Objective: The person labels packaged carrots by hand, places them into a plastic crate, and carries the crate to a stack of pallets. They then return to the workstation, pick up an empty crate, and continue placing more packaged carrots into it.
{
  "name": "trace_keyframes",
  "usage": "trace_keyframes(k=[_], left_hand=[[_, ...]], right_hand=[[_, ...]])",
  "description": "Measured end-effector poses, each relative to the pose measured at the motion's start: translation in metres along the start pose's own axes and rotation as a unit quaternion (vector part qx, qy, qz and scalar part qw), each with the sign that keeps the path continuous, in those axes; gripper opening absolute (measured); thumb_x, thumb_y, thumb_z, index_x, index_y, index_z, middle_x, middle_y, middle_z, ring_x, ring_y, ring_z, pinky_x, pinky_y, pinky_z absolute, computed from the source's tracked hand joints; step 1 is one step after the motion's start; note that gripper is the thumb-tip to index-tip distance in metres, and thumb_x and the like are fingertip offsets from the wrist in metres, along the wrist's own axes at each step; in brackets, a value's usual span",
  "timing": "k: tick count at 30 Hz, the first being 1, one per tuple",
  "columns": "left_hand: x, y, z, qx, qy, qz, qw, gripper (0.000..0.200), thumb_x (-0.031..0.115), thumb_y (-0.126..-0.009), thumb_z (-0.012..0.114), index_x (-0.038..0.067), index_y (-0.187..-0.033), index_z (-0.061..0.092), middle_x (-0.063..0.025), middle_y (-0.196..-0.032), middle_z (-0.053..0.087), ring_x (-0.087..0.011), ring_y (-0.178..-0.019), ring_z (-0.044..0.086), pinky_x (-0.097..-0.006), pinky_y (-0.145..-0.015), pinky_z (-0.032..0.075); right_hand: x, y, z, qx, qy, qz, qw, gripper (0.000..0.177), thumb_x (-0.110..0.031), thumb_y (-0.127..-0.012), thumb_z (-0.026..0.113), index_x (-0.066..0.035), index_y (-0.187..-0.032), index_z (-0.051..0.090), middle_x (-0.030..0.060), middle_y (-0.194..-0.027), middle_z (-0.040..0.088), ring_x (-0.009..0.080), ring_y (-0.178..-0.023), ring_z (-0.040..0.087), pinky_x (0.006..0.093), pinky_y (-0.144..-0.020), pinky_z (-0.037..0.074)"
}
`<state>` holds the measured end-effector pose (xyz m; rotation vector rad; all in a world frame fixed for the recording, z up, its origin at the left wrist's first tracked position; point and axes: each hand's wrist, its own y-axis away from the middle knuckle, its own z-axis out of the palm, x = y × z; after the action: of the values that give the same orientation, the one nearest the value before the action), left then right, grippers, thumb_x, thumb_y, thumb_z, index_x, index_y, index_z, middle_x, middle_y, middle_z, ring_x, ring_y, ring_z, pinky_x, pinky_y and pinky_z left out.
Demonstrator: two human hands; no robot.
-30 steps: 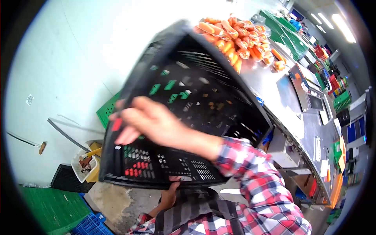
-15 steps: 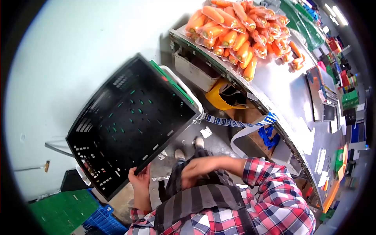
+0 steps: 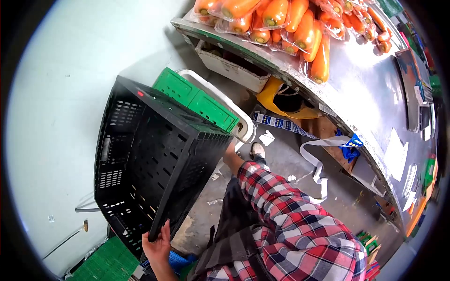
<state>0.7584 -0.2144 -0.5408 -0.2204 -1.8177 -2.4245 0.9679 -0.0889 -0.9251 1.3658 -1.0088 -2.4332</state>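
A large black crate with slotted walls is tipped on its side at the left, its open side facing left. My left hand grips the crate's lower rim, thumb on one side and fingers on the other. At the crate's right side is my right hand, mostly hidden behind the crate's corner and the sleeve, so its fingers do not show. Just behind the crate stands a green crate, on or in a white tub whose rim shows.
Bagged carrots lie on a metal table at the upper right. Beneath it are a white bin and a yellow container. A label strip hangs from the table edge. A green mat lies lower left.
The black crate has turned and tilted, showing its outer side. My right hand has moved from my waist forward to the crate's right side. The view has shifted, revealing more of the green crate.
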Motion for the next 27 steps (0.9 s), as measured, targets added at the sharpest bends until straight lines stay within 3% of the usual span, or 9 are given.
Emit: trace_keyframes(k=[6,8,9,11,14,15,19,23,27], left_hand=[[-0.008,0.026,0.008,-0.014,0.0,-0.053,0.998,0.052,0.018,-0.079,0.047,-0.02,-0.114,0.044,-0.0332,-0.129,0.039,-0.042,-0.125,0.035,-0.0392,-0.098,0.044],[-0.014,0.021,0.002,-0.031,-0.067,-0.036,0.997,0.054,0.014,-0.078,0.047,-0.015,-0.123,0.039,-0.0296,-0.133,0.035,-0.0377,-0.125,0.037,-0.0378,-0.096,0.045],[-0.015,0.008,-0.011,-0.011,-0.07,-0.027,0.997,0.052,0.013,-0.077,0.046,-0.02,-0.116,0.039,-0.0307,-0.124,0.043,-0.039,-0.122,0.04,-0.0414,-0.1,0.042],[-0.019,-0.012,-0.02,-0.012,-0.051,-0.051,0.997,0.049,0.01,-0.075,0.045,-0.025,-0.108,0.036,-0.0324,-0.115,0.05,-0.0397,-0.117,0.044,-0.0461,-0.105,0.035],[-0.009,-0.064,-0.061,-0.1,-0.151,-0.051,0.982,0.06,0.014,-0.075,0.047,-0.01,-0.127,0.031,-0.0238,-0.13,0.039,-0.0369,-0.12,0.041,-0.0429,-0.103,0.037],[-0.009,-0.074,-0.065,-0.091,-0.141,-0.046,0.985,0.056,0.012,-0.074,0.047,-0.01,-0.124,0.035,-0.0218,-0.127,0.043,-0.0351,-0.118,0.043,-0.0425,-0.103,0.037],[-0.005,-0.077,-0.079,-0.096,-0.159,-0.011,0.983,0.049,0.009,-0.073,0.049,-0.008,-0.119,0.044,-0.0172,-0.121,0.051,-0.0302,-0.114,0.047,-0.0415,-0.103,0.036],[0.016,-0.13,-0.112,-0.16,-0.336,0.0,0.928,0.057,0.03,-0.074,0.05,-0.004,-0.12,0.045,-0.0199,-0.119,0.051,-0.03,-0.11,0.05,-0.0392,-0.097,0.04],[0.008,-0.157,-0.105,-0.187,-0.426,-0.073,0.882,0.07,0.046,-0.072,0.047,-0.002,-0.123,0.045,-0.0195,-0.123,0.05,-0.0295,-0.112,0.049,-0.0374,-0.098,0.037]], right_hand=[[-0.024,0.043,-0.047,0.061,0.234,0.067,0.968,0.034,-0.029,-0.083,0.053,-0.002,-0.103,0.057,0.0182,-0.086,0.064,0.0331,-0.081,0.062,0.0445,-0.074,0.047],[-0.026,0.046,-0.099,-0.031,0.414,-0.015,0.91,0.037,-0.031,-0.087,0.052,0.001,-0.104,0.059,0.0238,-0.089,0.063,0.0312,-0.089,0.063,0.0412,-0.076,0.049],[-0.009,0.014,-0.133,-0.191,0.521,0.15,0.818,0.054,-0.051,-0.088,0.044,-0.004,-0.112,0.057,0.0222,-0.103,0.062,0.0359,-0.101,0.058,0.0435,-0.085,0.044],[-0.156,0.076,-0.101,-0.175,0.648,0.124,0.731,0.047,-0.043,-0.083,0.053,0.0,-0.101,0.064,0.0204,-0.094,0.065,0.0302,-0.086,0.064,0.0373,-0.076,0.05],[-0.227,0.085,-0.119,-0.029,0.258,-0.071,0.963,0.03,-0.025,-0.094,0.046,0.0,-0.104,0.059,0.0103,-0.088,0.065,0.0181,-0.075,0.064,0.029,-0.066,0.052],[-0.27,0.104,-0.084,0.05,0.249,-0.147,0.956,0.031,-0.025,-0.093,0.046,0.003,-0.097,0.059,0.0125,-0.085,0.065,0.019,-0.081,0.064,0.0321,-0.074,0.051],[-0.319,0.148,0.018,-0.159,0.49,-0.215,0.83,0.078,-0.044,-0.078,0.064,0.0,-0.134,0.033,0.0265,-0.125,0.048,0.0334,-0.119,0.047,0.0366,-0.098,0.038],[-0.285,0.121,0.041,-0.176,0.65,-0.277,0.686,0.046,-0.015,-0.078,0.057,0.001,-0.117,0.039,0.0239,-0.074,0.06,0.042,-0.071,0.059,0.0488,-0.065,0.047],[-0.326,0.119,0.032,-0.158,0.654,-0.315,0.67,0.044,-0.017,-0.078,0.057,0.001,-0.115,0.043,0.0256,-0.079,0.06,0.0413,-0.076,0.059,0.0478,-0.068,0.047]])
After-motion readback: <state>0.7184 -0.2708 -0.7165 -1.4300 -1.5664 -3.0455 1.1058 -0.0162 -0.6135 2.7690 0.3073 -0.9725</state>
